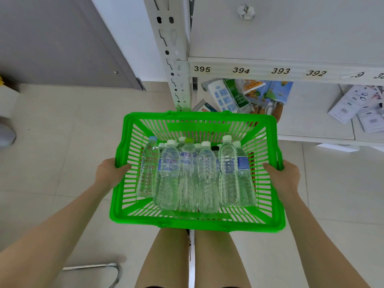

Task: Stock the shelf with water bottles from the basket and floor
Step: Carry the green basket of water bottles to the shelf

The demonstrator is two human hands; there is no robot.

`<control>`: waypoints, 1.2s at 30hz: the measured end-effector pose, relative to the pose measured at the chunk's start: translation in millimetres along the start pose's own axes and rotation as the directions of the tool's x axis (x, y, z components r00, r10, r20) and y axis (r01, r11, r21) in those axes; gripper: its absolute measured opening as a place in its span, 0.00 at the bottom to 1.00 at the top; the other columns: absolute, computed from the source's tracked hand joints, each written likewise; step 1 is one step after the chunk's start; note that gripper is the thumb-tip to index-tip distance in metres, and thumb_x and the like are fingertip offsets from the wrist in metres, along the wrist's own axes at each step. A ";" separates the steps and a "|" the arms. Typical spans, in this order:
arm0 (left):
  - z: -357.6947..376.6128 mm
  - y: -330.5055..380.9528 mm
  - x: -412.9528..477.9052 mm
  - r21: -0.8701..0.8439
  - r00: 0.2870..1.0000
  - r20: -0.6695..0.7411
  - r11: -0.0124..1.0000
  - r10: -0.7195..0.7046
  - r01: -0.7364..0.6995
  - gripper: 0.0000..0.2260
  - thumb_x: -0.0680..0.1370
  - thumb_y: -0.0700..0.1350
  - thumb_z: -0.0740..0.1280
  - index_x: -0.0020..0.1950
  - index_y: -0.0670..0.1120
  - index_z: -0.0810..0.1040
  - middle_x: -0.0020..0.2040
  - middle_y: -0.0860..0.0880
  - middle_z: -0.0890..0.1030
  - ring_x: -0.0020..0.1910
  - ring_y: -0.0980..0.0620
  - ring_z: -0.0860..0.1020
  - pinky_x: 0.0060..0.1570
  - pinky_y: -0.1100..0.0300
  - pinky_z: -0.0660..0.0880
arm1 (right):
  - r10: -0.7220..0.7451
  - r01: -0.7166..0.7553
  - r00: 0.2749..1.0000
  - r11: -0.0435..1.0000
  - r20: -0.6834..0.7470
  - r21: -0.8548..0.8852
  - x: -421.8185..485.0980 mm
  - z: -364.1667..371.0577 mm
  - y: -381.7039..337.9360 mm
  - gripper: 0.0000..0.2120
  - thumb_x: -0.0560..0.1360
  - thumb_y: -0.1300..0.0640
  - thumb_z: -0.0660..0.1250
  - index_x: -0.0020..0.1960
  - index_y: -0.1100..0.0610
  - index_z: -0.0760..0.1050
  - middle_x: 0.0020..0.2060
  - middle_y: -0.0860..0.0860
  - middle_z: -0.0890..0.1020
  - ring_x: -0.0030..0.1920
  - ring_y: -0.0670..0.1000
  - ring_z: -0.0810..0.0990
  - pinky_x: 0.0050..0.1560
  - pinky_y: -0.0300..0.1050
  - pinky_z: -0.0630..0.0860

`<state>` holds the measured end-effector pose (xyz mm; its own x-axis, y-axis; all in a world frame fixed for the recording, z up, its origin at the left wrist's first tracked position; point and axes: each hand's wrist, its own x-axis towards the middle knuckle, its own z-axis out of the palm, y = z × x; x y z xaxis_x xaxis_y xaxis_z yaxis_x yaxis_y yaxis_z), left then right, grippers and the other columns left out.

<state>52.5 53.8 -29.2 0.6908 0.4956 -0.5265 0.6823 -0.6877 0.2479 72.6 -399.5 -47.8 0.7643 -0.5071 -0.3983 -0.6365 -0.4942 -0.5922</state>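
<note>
1. The green basket (pixel 195 224) is held out between both hands, above the person's bare legs (pixel 166 260) and just in front of the white shelf (pixel 291 38).
2. The left hand (pixel 110 173) grips the basket's left rim. The thumb lies over the rim on the inside, and the other fingers are hidden beneath it.
3. The right hand (pixel 284 175) clamps the right rim the same way, thumb inside and fingers out of sight under the edge.
4. The water bottles (pixel 205 173) fill the bottom of the basket, packed side by side with their caps toward the shelf. Most caps are white; one is pale blue, one green and one black.
5. The shelf's upper board carries only a crumpled paper ball (pixel 246 11). Its front edge shows the numbers 395, 394, 393 and 392.
6. On the lower board lie a white power strip (pixel 223 96), a green packet (pixel 236 94) and, farther right, some white boxes (pixel 349 107).
7. A slotted upright post (pixel 168 48) stands at the shelf's left corner, with a grey door (pixel 52 38) behind it.
8. The floor (pixel 62 152) is pale tile, and a bent metal tube (pixel 99 268) lies on it near the left arm.
</note>
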 end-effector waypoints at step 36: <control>-67.5 191.2 -223.7 0.139 0.714 0.351 0.720 0.606 -0.679 0.16 0.71 0.50 0.72 0.30 0.43 0.72 0.27 0.46 0.72 0.29 0.47 0.73 0.28 0.58 0.64 | 0.522 -0.351 0.771 0.826 -0.364 0.442 -249.6 -237.7 163.1 0.11 0.67 0.58 0.77 0.36 0.63 0.77 0.25 0.55 0.72 0.29 0.52 0.70 0.33 0.48 0.69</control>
<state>44.6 -152.8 190.9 0.8228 -0.2488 -0.5111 -0.0111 -0.9060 0.4232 -246.6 -521.4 121.5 0.2190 -0.9063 -0.3614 -0.7481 0.0818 -0.6585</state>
